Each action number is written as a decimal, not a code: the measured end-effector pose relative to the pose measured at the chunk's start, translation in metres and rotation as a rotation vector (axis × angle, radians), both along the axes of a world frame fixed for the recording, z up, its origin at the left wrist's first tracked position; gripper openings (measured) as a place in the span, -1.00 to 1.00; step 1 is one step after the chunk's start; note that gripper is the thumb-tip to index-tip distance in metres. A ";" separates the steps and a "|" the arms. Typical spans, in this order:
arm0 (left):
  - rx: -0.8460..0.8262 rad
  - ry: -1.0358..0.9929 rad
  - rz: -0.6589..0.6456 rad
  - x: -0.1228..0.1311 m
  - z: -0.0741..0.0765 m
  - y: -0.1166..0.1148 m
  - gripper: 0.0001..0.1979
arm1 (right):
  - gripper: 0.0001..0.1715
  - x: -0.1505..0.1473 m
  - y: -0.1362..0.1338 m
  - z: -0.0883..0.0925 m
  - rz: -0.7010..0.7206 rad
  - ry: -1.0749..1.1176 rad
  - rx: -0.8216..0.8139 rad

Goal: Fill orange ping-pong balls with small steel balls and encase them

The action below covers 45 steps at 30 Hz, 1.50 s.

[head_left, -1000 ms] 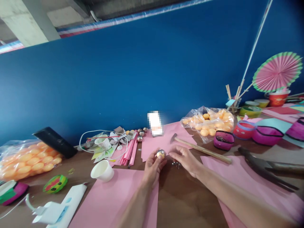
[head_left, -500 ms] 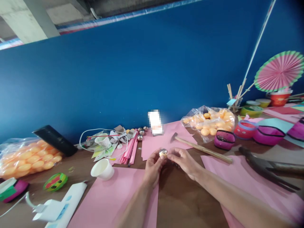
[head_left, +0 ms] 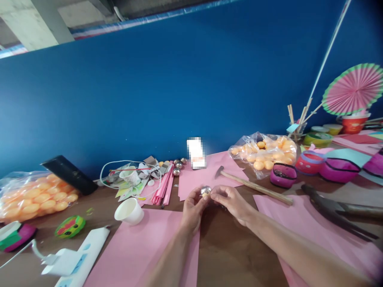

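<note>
A small shiny silver ball with a yellowish lower part is held between my fingertips over the brown table. My left hand grips it from the left, thumb in front and fingers behind. At the ball's right edge my right hand is closed in a pinch, its tips touching or almost touching the ball. What those right fingers pinch is too small to make out. Several similar silver balls lie farther back, beside pink paper strips. Behind my right hand rests a hammer with a wooden handle.
Pink sheets lie left and right, with a white cup at the left sheet's edge. A power strip is at lower left. Bags of orange balls stand at both sides. Dark long-handled pliers-like tools lie right, near purple pouches.
The silver ball has turned slightly between my fingers, its yellowish part now showing lower and smaller. Both hands stay in nearly the same place.
</note>
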<state>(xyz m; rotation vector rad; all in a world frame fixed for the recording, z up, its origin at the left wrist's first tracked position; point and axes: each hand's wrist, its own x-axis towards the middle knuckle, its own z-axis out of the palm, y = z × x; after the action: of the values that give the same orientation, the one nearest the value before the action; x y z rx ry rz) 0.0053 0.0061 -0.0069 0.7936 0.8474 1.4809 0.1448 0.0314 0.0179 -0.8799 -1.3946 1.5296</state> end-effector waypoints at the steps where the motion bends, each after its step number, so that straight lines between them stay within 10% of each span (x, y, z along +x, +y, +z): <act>1: -0.003 0.001 0.008 0.000 0.001 0.000 -0.52 | -0.80 0.000 0.000 0.000 -0.004 -0.002 -0.001; 45: 0.021 0.168 0.075 0.002 -0.003 0.000 -0.53 | -0.63 -0.003 0.001 -0.006 -0.024 0.144 -0.127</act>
<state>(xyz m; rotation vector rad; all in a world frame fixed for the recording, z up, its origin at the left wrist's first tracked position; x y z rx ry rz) 0.0077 0.0063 -0.0103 0.9206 0.9983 1.5064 0.1423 0.0321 0.0121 -0.8415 -1.1906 1.6443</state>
